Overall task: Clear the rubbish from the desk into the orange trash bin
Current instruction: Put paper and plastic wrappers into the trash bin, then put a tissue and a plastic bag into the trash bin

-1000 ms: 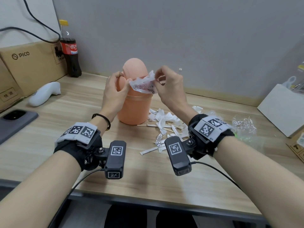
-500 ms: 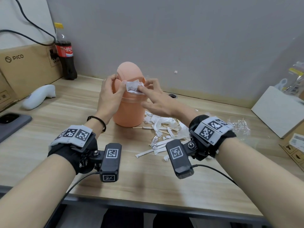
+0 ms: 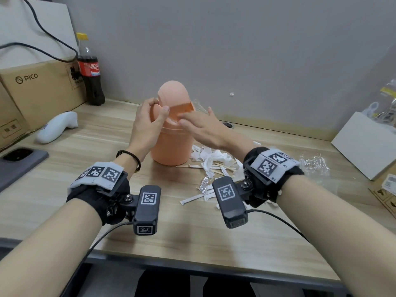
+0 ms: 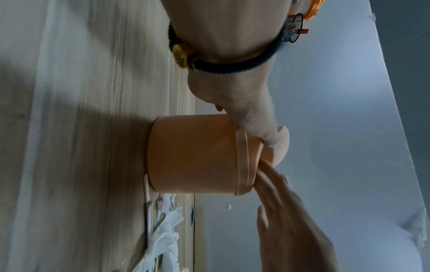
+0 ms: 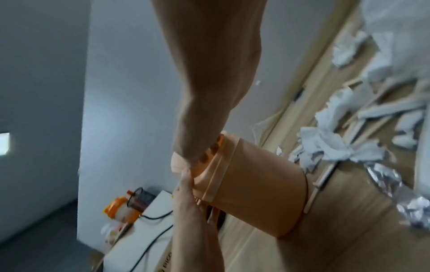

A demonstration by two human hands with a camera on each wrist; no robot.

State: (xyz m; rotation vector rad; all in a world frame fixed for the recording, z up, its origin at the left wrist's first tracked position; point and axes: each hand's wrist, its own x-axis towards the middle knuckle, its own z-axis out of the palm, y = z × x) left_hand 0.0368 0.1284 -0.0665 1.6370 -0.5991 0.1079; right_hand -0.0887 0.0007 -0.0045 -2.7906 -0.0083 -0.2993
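At the far left of the counter (image 3: pixel 192 228) a cardboard box (image 3: pixel 40 91) and a cola bottle (image 3: pixel 91 71) are seen against the wall, with a white controller (image 3: pixel 56 126) and a dark phone (image 3: pixel 19 166) nearer. At centre, the orange trash bin (image 3: pixel 171 146) is steadied by the left hand (image 3: pixel 147 123), whose thumb is pressed against the swing flap (image 3: pixel 181 111) so that the slot is held open, the fingers being curled over the dome. The right hand (image 3: pixel 201 130) is held flat at the slot, fingers straight and close together, with nothing seen in it; whether anything lies inside the bin cannot be told. To the right of the bin, the rubbish (image 3: pixel 214 166) is left in a heap on the counter: torn white paper, wooden sticks, foil scraps (image 3: pixel 204 184), and crumpled clear film (image 3: pixel 315 165) farther right. The clearing is judged barely begun. For the step to be done well, the flap should be kept pushed in until the right hand is clear, and small bunches should be gathered so that nothing is caught on the rim.
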